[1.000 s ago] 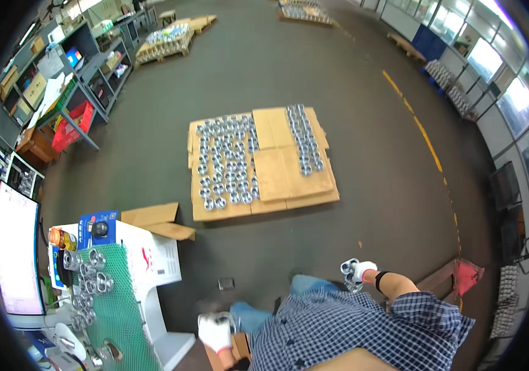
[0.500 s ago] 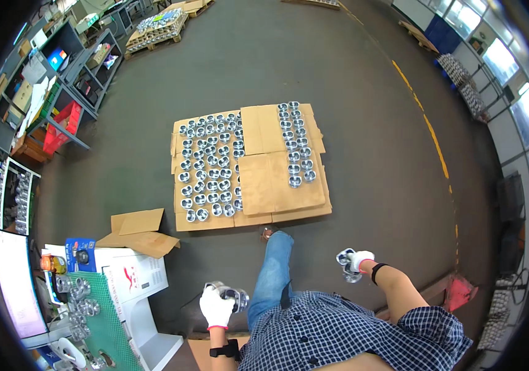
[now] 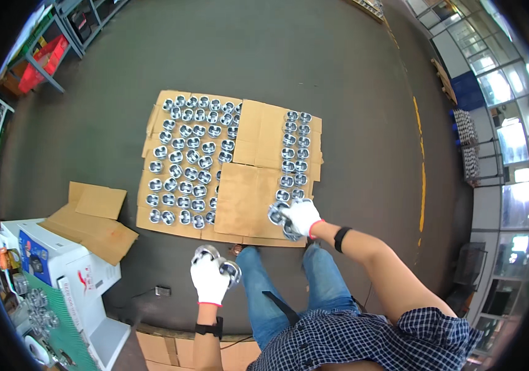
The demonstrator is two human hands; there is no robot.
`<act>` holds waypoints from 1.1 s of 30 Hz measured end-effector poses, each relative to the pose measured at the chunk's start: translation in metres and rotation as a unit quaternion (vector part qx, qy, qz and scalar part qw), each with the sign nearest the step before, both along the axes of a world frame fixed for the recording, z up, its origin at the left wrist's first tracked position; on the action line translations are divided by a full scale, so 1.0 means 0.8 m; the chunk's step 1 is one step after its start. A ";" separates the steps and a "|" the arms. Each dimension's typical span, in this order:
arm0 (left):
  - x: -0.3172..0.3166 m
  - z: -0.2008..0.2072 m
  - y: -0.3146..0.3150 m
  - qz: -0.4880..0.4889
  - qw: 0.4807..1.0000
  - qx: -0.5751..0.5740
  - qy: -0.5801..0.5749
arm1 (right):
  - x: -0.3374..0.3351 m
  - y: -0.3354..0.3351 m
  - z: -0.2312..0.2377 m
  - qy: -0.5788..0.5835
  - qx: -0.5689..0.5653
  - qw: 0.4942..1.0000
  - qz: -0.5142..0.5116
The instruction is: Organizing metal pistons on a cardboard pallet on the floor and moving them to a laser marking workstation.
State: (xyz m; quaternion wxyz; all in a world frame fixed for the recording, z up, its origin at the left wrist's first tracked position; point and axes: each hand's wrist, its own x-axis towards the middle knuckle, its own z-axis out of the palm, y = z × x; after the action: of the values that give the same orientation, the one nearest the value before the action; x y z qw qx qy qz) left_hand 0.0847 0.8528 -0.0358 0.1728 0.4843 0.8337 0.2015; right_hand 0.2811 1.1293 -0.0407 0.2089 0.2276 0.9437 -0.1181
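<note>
My white-gloved left hand (image 3: 209, 283) is closed around silvery metal pistons (image 3: 230, 272), at least two of them, off the near edge of the cardboard. My gloved right hand (image 3: 302, 216) reaches over the near right part of the cardboard sheet (image 3: 249, 201) and grips pistons (image 3: 277, 213). These are at the near end of a double row of pistons (image 3: 288, 153); whether they touch the cardboard I cannot tell. On the left half stand many more pistons (image 3: 192, 157) in loose rows, some partly covered by the raised cardboard layer.
At the lower left are a white box (image 3: 94, 263) with brown cardboard flaps (image 3: 101, 238) and a green mat (image 3: 60, 318) with several pistons. A red bin (image 3: 43, 65) sits by shelving at upper left. A yellow line (image 3: 423, 167) marks the floor at right.
My right hand has moved forward and left, from beside my body to the cardboard's near right corner. My left hand has risen slightly. The whole view has shifted as I stepped closer.
</note>
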 end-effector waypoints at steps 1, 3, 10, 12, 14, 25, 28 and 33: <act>-0.004 -0.009 0.029 -0.003 1.000 0.000 -0.014 | -0.012 0.029 -0.024 0.022 0.024 0.999 0.025; -0.013 -0.035 0.075 -0.001 1.000 -0.019 -0.009 | -0.047 0.078 -0.060 -0.019 0.021 0.999 0.035; 0.010 -0.229 0.184 0.064 0.995 -0.060 0.041 | -0.118 0.256 -0.263 0.013 0.058 0.992 0.112; 0.036 -0.277 0.201 0.123 0.991 -0.053 0.022 | -0.127 0.297 -0.319 0.023 0.077 0.989 0.126; 0.062 -0.314 0.213 0.157 0.984 -0.088 0.004 | -0.146 0.337 -0.352 0.019 0.086 0.991 0.103; 0.121 -0.407 0.345 0.188 0.980 -0.067 -0.002 | -0.178 0.527 -0.485 0.031 0.165 0.985 0.027; 0.122 -0.427 0.366 0.162 0.985 -0.057 -0.005 | -0.180 0.520 -0.476 -0.004 0.160 0.987 0.008; 0.123 -0.443 0.404 0.098 0.995 -0.026 0.006 | -0.195 0.519 -0.467 0.015 0.214 0.974 0.078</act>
State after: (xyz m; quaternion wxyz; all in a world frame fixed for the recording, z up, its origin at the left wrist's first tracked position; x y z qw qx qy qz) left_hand 0.1830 1.1761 -0.3900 0.1595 0.3966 0.8833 0.1924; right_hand 0.1247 1.5443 -0.4146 0.1496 0.1907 0.9650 0.0998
